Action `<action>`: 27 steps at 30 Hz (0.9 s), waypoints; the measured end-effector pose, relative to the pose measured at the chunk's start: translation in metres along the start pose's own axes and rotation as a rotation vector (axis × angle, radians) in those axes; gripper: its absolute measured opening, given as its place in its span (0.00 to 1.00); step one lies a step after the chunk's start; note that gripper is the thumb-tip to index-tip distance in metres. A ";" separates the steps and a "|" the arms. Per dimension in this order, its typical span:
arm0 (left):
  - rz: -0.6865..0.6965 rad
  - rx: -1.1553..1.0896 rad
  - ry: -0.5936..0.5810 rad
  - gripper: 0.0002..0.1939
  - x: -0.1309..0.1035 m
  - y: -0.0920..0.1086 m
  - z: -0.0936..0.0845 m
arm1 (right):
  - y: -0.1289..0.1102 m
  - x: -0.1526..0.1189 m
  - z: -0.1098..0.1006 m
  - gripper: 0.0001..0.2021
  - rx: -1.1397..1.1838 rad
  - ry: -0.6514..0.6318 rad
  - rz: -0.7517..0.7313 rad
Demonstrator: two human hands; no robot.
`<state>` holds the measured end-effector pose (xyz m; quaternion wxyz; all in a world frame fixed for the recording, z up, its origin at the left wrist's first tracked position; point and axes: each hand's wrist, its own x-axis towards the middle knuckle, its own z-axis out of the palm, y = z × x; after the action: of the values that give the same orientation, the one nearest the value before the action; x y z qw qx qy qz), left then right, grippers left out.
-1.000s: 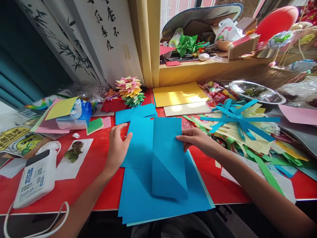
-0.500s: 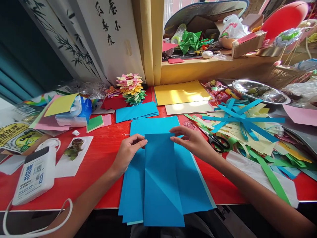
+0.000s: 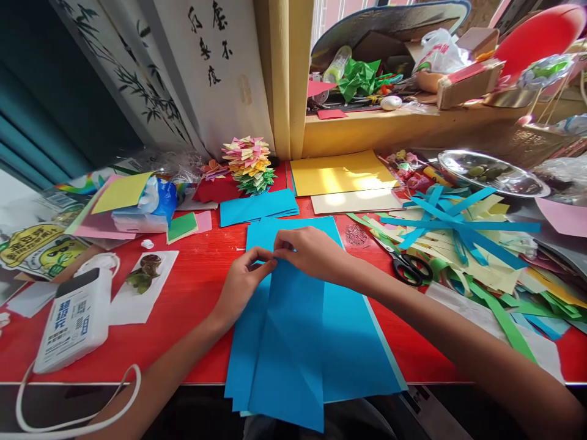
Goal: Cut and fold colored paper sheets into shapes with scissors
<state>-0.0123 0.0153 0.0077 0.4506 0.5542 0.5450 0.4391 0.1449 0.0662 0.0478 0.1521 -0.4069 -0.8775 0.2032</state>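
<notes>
Left hand [image 3: 241,282] and right hand [image 3: 312,252] pinch a long blue sheet [image 3: 291,348] near its top left corner, fingers close together; uneven pulling might crease or tear it.

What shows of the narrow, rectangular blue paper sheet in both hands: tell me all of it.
The narrow, rectangular blue paper sheet looks smooth, with a faint diagonal line, like a crease, across its lower half. It extends over larger blue paper sheets, its lower end reaching past the near edge of the red table. The left hand and right hand pinch it near its top left corner; the right hand hides much of its top edge.
</notes>
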 end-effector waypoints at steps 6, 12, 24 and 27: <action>-0.004 -0.115 0.037 0.08 0.000 -0.002 0.005 | 0.003 -0.001 -0.001 0.07 0.050 -0.019 -0.009; -0.071 -0.232 0.049 0.08 0.000 0.000 0.006 | 0.005 -0.002 0.002 0.09 0.074 -0.008 -0.052; -0.099 -0.310 0.030 0.08 0.001 0.000 0.005 | 0.001 0.000 -0.002 0.08 0.119 0.065 -0.047; -0.108 -0.332 0.035 0.07 0.001 -0.002 0.005 | 0.002 0.000 -0.003 0.08 0.108 0.063 -0.032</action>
<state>-0.0079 0.0167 0.0050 0.5492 0.4343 0.5020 0.5077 0.1475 0.0678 0.0493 0.2045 -0.3902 -0.8664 0.2350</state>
